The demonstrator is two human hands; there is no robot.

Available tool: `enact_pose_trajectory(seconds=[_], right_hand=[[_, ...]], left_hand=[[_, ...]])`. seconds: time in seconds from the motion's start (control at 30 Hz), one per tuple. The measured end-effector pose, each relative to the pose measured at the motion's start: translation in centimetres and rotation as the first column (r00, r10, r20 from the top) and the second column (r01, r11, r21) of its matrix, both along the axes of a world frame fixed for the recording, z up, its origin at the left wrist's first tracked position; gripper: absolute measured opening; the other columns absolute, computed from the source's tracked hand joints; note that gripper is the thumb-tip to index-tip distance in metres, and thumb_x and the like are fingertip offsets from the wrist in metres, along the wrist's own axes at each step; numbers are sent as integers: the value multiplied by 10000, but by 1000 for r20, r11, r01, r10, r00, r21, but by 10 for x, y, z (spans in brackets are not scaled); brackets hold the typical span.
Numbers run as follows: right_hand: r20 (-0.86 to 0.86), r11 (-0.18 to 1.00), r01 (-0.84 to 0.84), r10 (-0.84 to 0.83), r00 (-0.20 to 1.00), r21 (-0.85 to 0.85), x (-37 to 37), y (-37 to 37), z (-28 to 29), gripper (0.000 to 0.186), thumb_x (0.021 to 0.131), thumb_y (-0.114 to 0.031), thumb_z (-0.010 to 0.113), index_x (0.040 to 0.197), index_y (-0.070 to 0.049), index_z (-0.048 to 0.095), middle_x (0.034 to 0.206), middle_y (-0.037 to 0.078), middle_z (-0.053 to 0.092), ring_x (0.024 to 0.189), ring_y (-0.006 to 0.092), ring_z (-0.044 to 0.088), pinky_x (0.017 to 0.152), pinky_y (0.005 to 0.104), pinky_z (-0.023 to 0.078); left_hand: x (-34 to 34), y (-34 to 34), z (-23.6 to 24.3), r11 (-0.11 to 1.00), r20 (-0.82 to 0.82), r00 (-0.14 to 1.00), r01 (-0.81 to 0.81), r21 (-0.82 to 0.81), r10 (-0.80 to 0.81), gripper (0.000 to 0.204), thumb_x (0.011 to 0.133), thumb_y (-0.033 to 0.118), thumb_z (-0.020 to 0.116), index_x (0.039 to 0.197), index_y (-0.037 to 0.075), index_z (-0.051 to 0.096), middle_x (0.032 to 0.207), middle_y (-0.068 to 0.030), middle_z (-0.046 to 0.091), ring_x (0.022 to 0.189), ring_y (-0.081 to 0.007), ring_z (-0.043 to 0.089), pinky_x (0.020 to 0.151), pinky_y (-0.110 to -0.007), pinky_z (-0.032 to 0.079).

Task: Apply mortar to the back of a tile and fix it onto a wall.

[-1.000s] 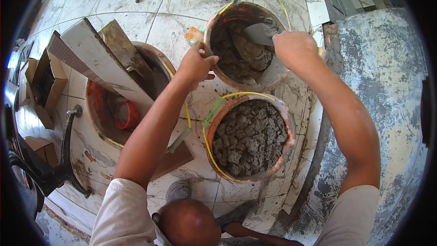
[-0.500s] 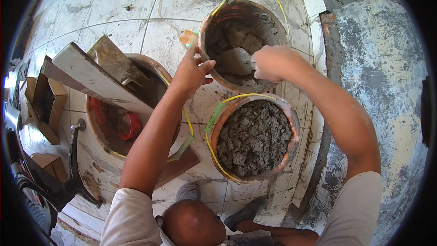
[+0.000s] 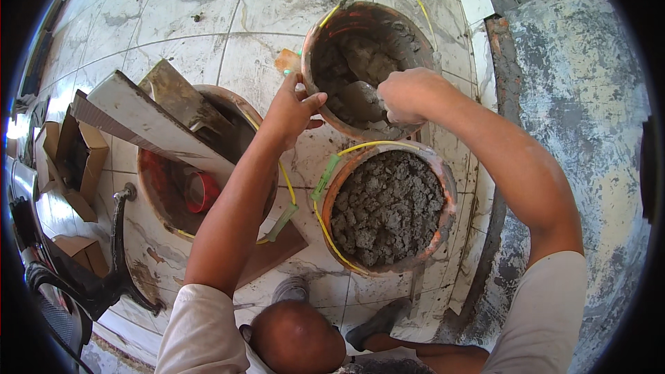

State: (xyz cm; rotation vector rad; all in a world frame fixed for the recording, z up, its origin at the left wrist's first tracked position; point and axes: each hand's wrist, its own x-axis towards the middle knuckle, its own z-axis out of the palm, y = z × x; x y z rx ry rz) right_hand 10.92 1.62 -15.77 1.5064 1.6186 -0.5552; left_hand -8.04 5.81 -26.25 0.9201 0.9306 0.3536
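Note:
A bucket at the far middle holds wet grey mortar. My left hand grips its near left rim, thumb toward the edge and fingers along the outer wall. Over the bucket's right side, my right hand is closed around the handle of a trowel, though the handle is hidden in my fist. The trowel's blade is tilted into the mortar and partly smeared with it. Nearer to me stands a second bucket, filled with crumbly, stiffer mortar.
On the left, a third bucket contains a red cup, a long white tile strip and a dirty flat float. Cardboard boxes and a black chair leg lie beyond. A rough painted slab borders the right.
My right hand has shifted slightly left, and the trowel blade has tipped and sunk further into the mortar. My left hand stays at the bucket's rim.

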Motion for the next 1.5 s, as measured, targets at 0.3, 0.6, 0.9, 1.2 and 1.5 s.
enact_pose_trajectory(seconds=[0.3,0.6,0.9,1.2,1.5], right_hand=[[-363,972,166,-98,927,163,87,-37,-3,361,764,-284,641,1032,-44,673,991,195,681,906,344,660,790,444,522],[-143,965,225,-206,968,135,29,-7,-3,322,751,-296,628,936,-34,657,977,206,671,941,377,635,826,448,500],[-421,772,629,-603,678,-93,72,-54,13,531,752,-312,656,1150,38,608,881,222,663,825,341,656,724,411,510],[-352,858,415,-304,885,303,73,-41,-8,452,737,-310,621,1046,20,646,879,233,667,767,339,659,693,429,523],[-510,736,675,-603,614,-58,42,-56,7,378,816,-252,610,1083,16,622,770,176,650,533,236,603,481,364,475]], left_hand=[[3,-2,1,1000,-5,1000,0,4,0,405,935,111,595,1262,48,364,1126,-140,601,961,-214,612,804,-418,526],[2,0,-3,1000,-24,1000,-21,-2,21,431,930,108,603,1278,46,355,1124,-141,598,942,-220,614,783,-417,532],[-4,2,-7,999,-26,999,-18,28,18,437,923,102,615,1278,33,369,1100,-145,607,920,-220,630,744,-390,549],[10,-4,-10,992,25,992,-127,-13,127,233,911,45,603,1104,-28,495,981,-128,626,807,-215,663,651,-336,583],[3,-5,-21,976,129,968,-214,-33,216,229,929,44,575,1129,-39,501,992,-136,615,810,-224,658,689,-339,601]])
